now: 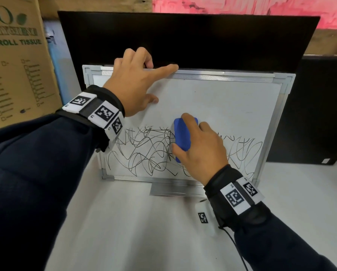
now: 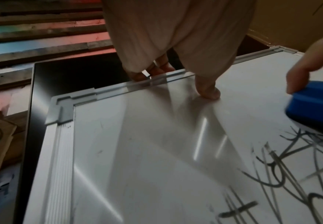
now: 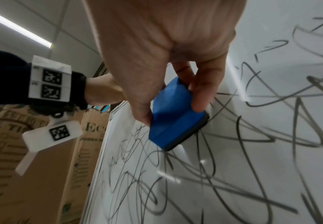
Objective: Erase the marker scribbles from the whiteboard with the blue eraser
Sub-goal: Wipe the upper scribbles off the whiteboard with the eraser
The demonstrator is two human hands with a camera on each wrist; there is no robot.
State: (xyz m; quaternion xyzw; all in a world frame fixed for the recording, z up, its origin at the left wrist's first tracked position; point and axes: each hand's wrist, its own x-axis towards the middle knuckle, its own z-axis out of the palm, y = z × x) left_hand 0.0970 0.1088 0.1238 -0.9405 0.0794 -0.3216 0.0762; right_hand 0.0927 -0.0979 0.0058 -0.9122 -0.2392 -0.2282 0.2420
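The whiteboard (image 1: 222, 102) leans upright against a black panel; its upper half is clean and black scribbles (image 1: 144, 151) fill the lower half. My right hand (image 1: 200, 147) grips the blue eraser (image 1: 181, 136) and presses it flat on the board at the top of the scribbles, near the middle. In the right wrist view the eraser (image 3: 174, 115) sits pinched between thumb and fingers, dark felt against the scribbles (image 3: 252, 151). My left hand (image 1: 138, 81) grips the board's top edge, fingers curled behind the frame and thumb on the front. The left wrist view shows that thumb (image 2: 208, 89) on the whiteboard (image 2: 137, 151) and the eraser (image 2: 316, 106) at right.
A black panel (image 1: 183, 40) stands behind the board. Cardboard boxes (image 1: 15, 65) are stacked at the left and a dark box (image 1: 316, 110) stands at the right. The board rests on a white table (image 1: 124, 222); a metal tray (image 1: 175, 189) juts from its bottom edge.
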